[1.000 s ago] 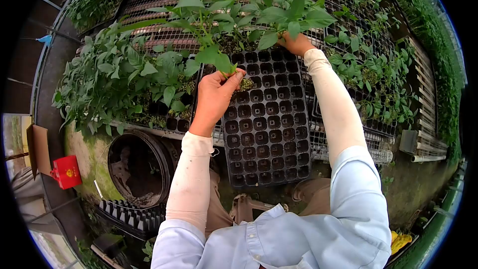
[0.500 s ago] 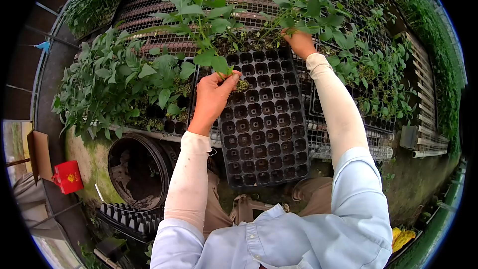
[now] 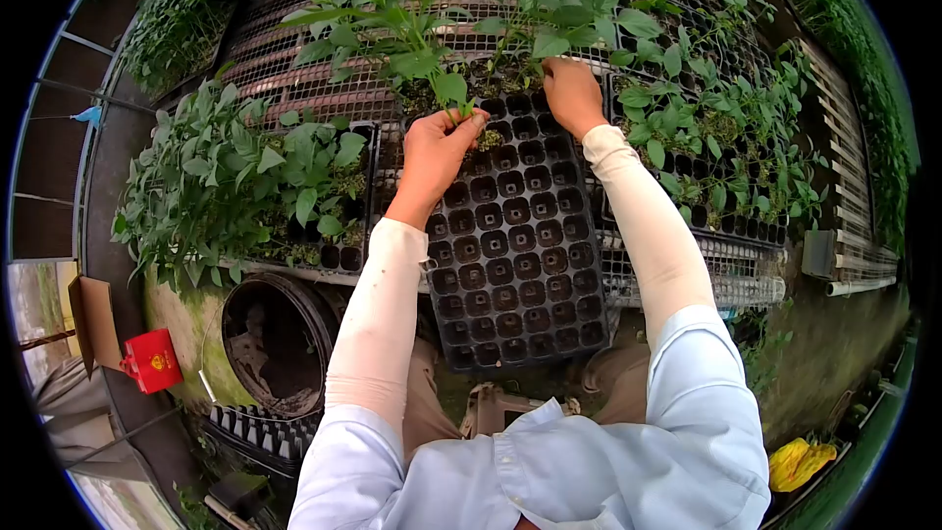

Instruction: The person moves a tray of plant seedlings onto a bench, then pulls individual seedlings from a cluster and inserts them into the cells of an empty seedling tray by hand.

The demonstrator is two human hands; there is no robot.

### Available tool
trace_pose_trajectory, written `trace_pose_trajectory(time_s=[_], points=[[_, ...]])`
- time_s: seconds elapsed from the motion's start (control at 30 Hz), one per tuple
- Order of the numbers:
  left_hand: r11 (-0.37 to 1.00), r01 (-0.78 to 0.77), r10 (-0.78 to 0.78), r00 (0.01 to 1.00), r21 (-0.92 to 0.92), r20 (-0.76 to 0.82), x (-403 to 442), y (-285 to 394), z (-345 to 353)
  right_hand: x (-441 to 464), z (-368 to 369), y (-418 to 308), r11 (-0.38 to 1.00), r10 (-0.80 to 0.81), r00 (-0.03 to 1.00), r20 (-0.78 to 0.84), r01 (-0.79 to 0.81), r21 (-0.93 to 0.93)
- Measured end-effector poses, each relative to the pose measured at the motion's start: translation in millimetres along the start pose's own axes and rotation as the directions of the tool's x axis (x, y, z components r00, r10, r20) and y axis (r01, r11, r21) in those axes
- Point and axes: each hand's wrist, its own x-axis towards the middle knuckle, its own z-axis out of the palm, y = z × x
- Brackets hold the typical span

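My left hand (image 3: 440,155) is closed, thumb and fingers pinching the low stem of a leafy green seedling (image 3: 451,90). A mossy-looking root plug (image 3: 489,140) shows just right of the fingertips, over the tray's cells. Below my hands lies a black cell tray (image 3: 518,270), its nearer cells holding no plants. At the tray's far end, my right hand (image 3: 573,96) is curled among the upright seedlings (image 3: 564,10); its fingertips are partly hidden, and I cannot make out what they grip.
Trays of dense seedlings stand left (image 3: 231,172) and right (image 3: 716,128) on a mesh bench (image 3: 648,270). A black bucket (image 3: 278,344), a red box (image 3: 154,360) and a stack of cell trays (image 3: 260,437) are at lower left. A yellow bag (image 3: 800,464) lies lower right.
My right hand has moved left, nearer the tray's far middle. My left hand has shifted slightly up and right, still pinching the seedling. The view has shifted a little.
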Motion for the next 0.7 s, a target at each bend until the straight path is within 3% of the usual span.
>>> trace_pose_trajectory(time_s=[0.03, 0.1, 0.17, 0.23, 0.3, 0.37, 0.43, 0.5, 0.57, 0.6, 0.67, 0.7], points=[[0.999, -0.026, 0.026, 1.000, 0.020, 0.000, 11.8, -0.5, 5.1, -5.7, -19.1, -9.3, 0.980, 0.096, 0.982, 0.160, -0.122, 0.157], [0.995, -0.099, 0.099, 0.995, -0.018, 0.018, 39.6, -12.0, 21.8, -14.5, -43.1, -18.3, 0.791, 0.017, 0.905, 0.426, -0.273, 0.548], [0.997, -0.080, 0.079, 0.994, 0.009, 0.078, 55.0, -8.5, 37.4, -20.0, -58.7, -30.6, 0.619, -0.034, 0.876, 0.481, -0.359, 0.699], [0.994, -0.105, 0.106, 0.990, -0.013, 0.098, 65.9, -3.2, 49.2, -18.5, -62.7, -28.8, 0.647, 0.012, 0.889, 0.459, -0.357, 0.674], [0.992, -0.117, 0.125, 0.976, -0.055, 0.177, 70.4, 9.1, 58.6, -13.8, -57.6, -15.5, 0.628, 0.070, 0.845, 0.530, -0.451, 0.634], [0.994, -0.093, 0.102, 0.967, -0.049, 0.235, 75.7, 11.0, 63.4, -17.9, -43.9, -5.9, 0.576, 0.088, 0.874, 0.478, -0.436, 0.691], [0.988, -0.092, 0.119, 0.965, -0.125, 0.233, 87.2, 5.0, 66.0, -19.4, -37.1, 1.5, 0.843, 0.149, 0.958, 0.244, -0.252, 0.476], [0.993, -0.103, 0.116, 0.965, -0.065, 0.236, 98.4, 0.8, 67.3, -20.8, -28.7, 4.9, 0.838, 0.181, 0.970, 0.163, -0.239, 0.491], [0.991, -0.131, 0.128, 0.967, -0.003, 0.220, 111.8, -13.0, 70.9, -22.5, -21.0, 7.9, 0.920, 0.197, 0.960, 0.201, -0.252, 0.301], [0.992, -0.128, 0.125, 0.967, -0.004, 0.222, 118.8, -24.5, 73.0, -24.1, -16.7, 7.5, 0.919, 0.200, 0.959, 0.203, -0.255, 0.299], [0.946, -0.196, 0.146, 0.969, 0.259, 0.200, 127.7, -43.5, 77.1, -27.2, -8.3, 6.2, 0.970, 0.229, 0.947, 0.225, -0.241, 0.026], [0.946, -0.195, 0.146, 0.969, 0.258, 0.200, 128.9, -51.8, 78.4, -30.2, -6.0, 6.8, 0.970, 0.229, 0.947, 0.226, -0.241, 0.025]])
